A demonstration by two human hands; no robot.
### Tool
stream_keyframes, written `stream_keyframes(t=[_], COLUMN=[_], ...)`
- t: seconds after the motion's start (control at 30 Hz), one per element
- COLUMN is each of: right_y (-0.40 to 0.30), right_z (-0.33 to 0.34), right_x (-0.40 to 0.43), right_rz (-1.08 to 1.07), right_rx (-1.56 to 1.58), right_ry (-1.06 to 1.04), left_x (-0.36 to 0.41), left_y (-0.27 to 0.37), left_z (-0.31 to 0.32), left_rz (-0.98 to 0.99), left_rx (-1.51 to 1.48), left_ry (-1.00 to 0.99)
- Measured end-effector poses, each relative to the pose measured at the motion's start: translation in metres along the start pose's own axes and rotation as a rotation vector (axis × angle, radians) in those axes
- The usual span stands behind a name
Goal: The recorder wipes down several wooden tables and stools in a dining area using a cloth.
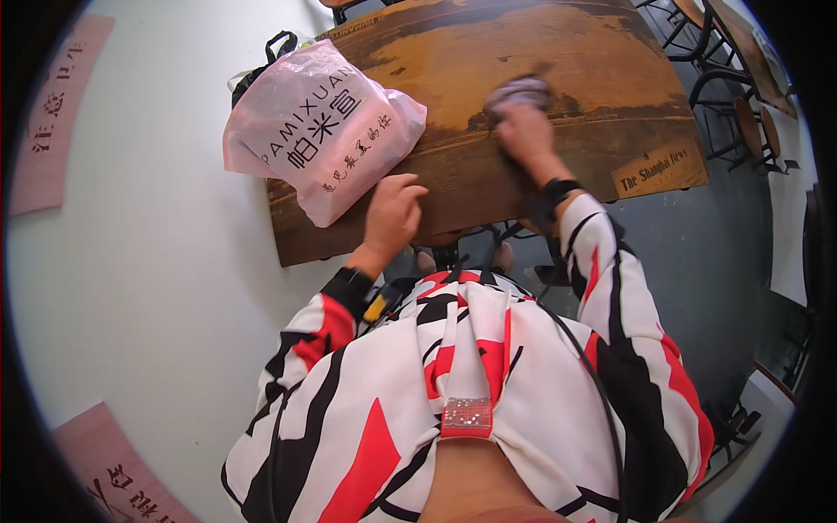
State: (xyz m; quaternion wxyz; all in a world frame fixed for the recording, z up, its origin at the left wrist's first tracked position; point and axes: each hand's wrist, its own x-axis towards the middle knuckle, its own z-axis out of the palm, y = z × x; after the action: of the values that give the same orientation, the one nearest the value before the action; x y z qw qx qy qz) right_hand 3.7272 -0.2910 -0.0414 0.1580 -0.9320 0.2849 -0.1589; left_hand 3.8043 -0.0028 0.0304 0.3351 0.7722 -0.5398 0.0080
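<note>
My right hand (525,133) grips a bunched greyish-purple cloth (522,93) on the brown wooden table (451,153). Motion blurs both the hand and the cloth. Over the table's near edge hovers my left hand (394,210), its fingers loosely bent and nothing in them. Just beyond that hand, on the table's left end, lies a filled pink plastic bag (333,131) with dark printed lettering. Black handles (281,47) stick up from its far left side; its contents are mostly hidden.
A white wall (150,216) closes off the left side, with pink signs (55,124) bearing writing. Stools with black metal frames (749,127) and another wooden table (752,49) stand to the right. Part of a seat (451,238) shows under the near table edge.
</note>
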Motion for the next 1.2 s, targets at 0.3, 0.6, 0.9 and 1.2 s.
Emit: stream_keyframes(t=[0.3, 0.6, 0.9, 1.2], right_y=[-0.035, -0.098, 0.107, -0.031], right_z=[0.013, 0.064, 0.013, 0.016], right_x=[0.020, 0.108, 0.201, 0.014], right_rz=[-0.232, -0.323, 0.250, -0.256], right_rx=[-0.032, 0.072, -0.177, -0.162], right_ry=[-0.111, -0.185, -0.122, 0.004], left_x=[0.026, 0.023, 0.030, 0.026], left_y=[-0.045, -0.051, -0.049, -0.051], left_z=[0.069, 0.074, 0.072, 0.074], left_rz=[0.054, -0.054, -0.064, -0.055], left_rx=[0.329, 0.244, 0.182, 0.253], left_ry=[-0.076, -0.126, -0.119, -0.128])
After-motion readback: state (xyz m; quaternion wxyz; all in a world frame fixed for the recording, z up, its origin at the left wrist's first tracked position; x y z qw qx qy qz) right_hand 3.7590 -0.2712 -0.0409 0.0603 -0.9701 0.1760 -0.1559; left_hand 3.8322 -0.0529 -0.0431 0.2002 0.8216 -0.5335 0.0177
